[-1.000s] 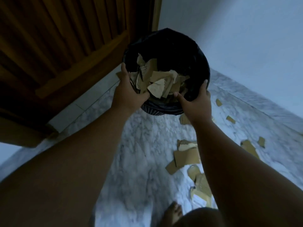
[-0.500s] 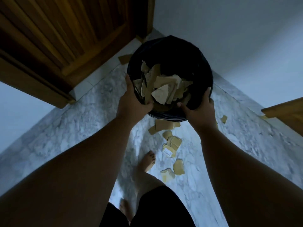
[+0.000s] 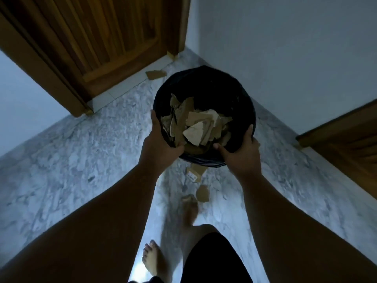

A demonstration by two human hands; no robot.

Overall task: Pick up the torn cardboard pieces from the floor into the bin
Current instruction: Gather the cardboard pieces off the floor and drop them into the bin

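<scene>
- The bin (image 3: 204,94), round and lined with a black bag, is held up off the floor (image 3: 61,160) in front of the person, near the corner where 2 walls meet.
- The left hand (image 3: 161,148) is closed on the bin's near-left rim, thumb hooked inside, fingers wrapped round the outside.
- The right hand (image 3: 240,154) is closed on the near-right rim the same way, thumb over the edge and fingertips up the outer wall.
- Inside the bin lies a heap of torn cardboard (image 3: 195,125), brown with 1 pale piece on top; it stays below the rim on the far side and reaches close to the rim on the near side.
- Loose scraps remain on the marble: 1 piece (image 3: 155,74) lies by the sill of the wooden door (image 3: 91,37), left of the bin.
- Another scrap (image 3: 194,172) with a small label shows just under the bin's near edge, and 2 more (image 3: 202,194) lie nearer, just ahead of the blurred right foot (image 3: 189,213).
- The left foot (image 3: 152,260) is bare and flat on the floor, apart from all scraps.
- A second door (image 3: 346,137) juts in from the right edge (only its lower corner shows).
- Open floor spreads wide to the left of the arms and to the right between the bin and that second door.
</scene>
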